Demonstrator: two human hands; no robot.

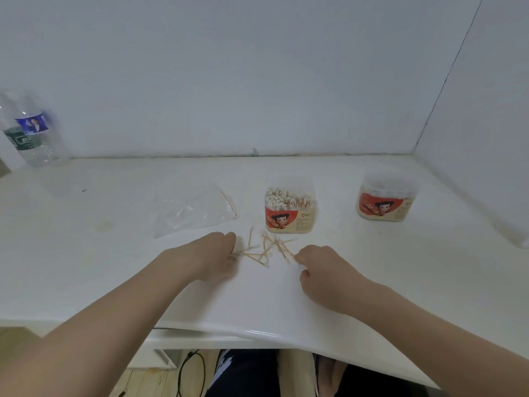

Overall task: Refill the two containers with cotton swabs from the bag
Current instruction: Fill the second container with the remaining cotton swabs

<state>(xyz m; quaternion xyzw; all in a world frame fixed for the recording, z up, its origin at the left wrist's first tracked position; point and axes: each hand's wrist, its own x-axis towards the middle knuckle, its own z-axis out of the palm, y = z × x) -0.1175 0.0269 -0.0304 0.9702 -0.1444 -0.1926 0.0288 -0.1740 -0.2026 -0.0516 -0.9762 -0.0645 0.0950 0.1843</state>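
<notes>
From my remote seat I log a white table (114,267) filling the middle of the frame, white walls behind and to the right. Loose cotton swabs (264,249) lie scattered at centre frame, crossing one another on the table top. The left hand (216,255) rests at the left edge of that scatter, palm down; its fingers (229,239) curl toward the nearest swabs and touch them, but I cannot tell whether any swab is actually pinched. The right hand (320,267) sits at the right edge of the scatter, fingers curled under, fingertips meeting the end of a swab; again the grip itself is hidden from me. Just above the swabs stands the open container (289,209), clear with a red cartoon label, packed partly with upright swabs, white tips showing on its left side. Well to its right, in the right-middle of the frame, stands the second container (386,200), same label, contents blurred behind a cloudy wall; I cannot say whether it has a lid. The clear plastic bag (191,209) lies flat left of the open container, near the left hand, looking nearly empty. Plastic water bottles (28,133) stand at the far left edge against the wall. A dark cable (186,371) hangs under the table at the bottom.
</notes>
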